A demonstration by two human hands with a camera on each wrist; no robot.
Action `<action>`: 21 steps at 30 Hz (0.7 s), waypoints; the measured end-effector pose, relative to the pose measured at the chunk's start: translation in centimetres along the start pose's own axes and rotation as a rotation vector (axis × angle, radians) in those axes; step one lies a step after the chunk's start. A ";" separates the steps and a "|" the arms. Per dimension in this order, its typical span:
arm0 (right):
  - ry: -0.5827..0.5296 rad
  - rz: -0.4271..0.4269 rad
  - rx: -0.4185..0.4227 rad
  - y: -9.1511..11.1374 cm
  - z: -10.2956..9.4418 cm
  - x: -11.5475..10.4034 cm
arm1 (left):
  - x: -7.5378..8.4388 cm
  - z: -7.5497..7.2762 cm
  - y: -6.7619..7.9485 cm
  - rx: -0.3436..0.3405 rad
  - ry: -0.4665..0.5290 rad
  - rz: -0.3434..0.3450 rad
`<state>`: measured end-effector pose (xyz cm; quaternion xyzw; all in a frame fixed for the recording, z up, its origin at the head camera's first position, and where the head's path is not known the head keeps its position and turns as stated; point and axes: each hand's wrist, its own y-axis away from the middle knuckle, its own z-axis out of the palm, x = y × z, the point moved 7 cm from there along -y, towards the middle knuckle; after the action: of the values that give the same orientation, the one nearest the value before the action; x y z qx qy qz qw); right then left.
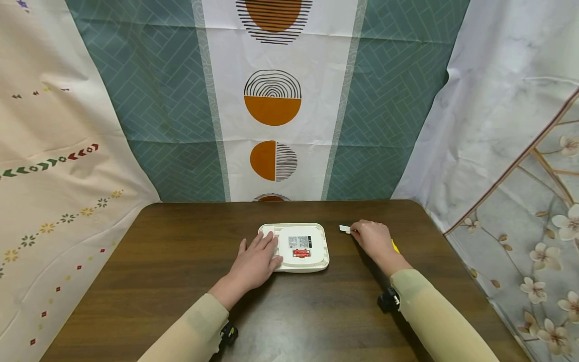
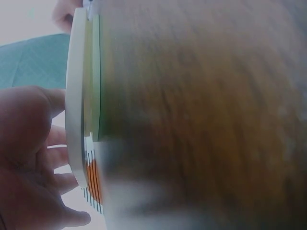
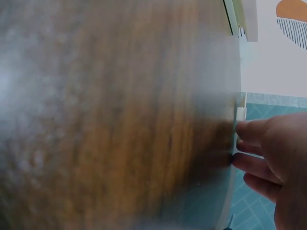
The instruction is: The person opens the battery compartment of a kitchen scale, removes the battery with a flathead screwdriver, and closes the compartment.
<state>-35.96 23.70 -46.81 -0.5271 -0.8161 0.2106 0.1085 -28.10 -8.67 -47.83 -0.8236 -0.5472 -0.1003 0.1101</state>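
Observation:
A flat white device (image 1: 316,236) with rounded corners lies on the table, a grey printed label and a red label on its upper face. My left hand (image 1: 253,261) rests on its left end with the fingers spread. In the left wrist view that hand (image 2: 29,158) lies along the edge of the device (image 2: 76,96). To the right of it, my right hand (image 1: 373,240) pinches a small white piece (image 1: 345,229) at the tabletop. The fingertips meet that piece (image 3: 241,114) in the right wrist view too; its exact kind is unclear.
A yellow thing (image 1: 395,246) lies beside the right wrist, mostly hidden behind it. The brown wooden table (image 1: 181,241) reaches back to a patterned curtain (image 1: 280,166). More cloth hangs at both sides.

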 end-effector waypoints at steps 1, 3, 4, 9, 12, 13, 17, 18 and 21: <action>0.002 0.003 -0.001 0.0 0.0 0.0 | 0.0 0.0 0.0 0.000 0.001 0.000; 0.005 0.012 -0.006 0.0 0.1 0.0 | 0.0 0.0 0.0 0.002 0.005 -0.001; 0.006 0.018 -0.010 0.0 0.1 -0.1 | 0.0 0.0 0.0 0.001 0.006 -0.001; 0.024 0.023 -0.025 0.2 -0.3 -0.9 | -0.1 0.0 0.0 -0.006 0.008 -0.004; 0.058 -0.013 -0.035 0.5 -0.5 -1.9 | -0.1 0.1 -0.1 -0.016 0.002 -0.009; 0.071 -0.026 -0.044 0.5 -0.5 -2.2 | -0.1 0.1 -0.1 -0.018 0.000 -0.011; 0.113 -0.053 -0.098 0.9 -0.3 -3.1 | -0.1 0.1 -0.1 -0.017 -0.006 -0.011; 0.119 -0.052 -0.112 0.9 -0.2 -3.2 | -0.1 0.1 -0.1 -0.015 -0.007 -0.010; 0.126 -0.043 -0.135 1.0 -0.1 -3.2 | -0.1 0.1 -0.1 -0.007 -0.005 -0.005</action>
<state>-33.73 21.16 -47.05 -0.5280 -0.8310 0.1192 0.1280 -28.23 -8.65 -47.95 -0.8228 -0.5493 -0.1004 0.1057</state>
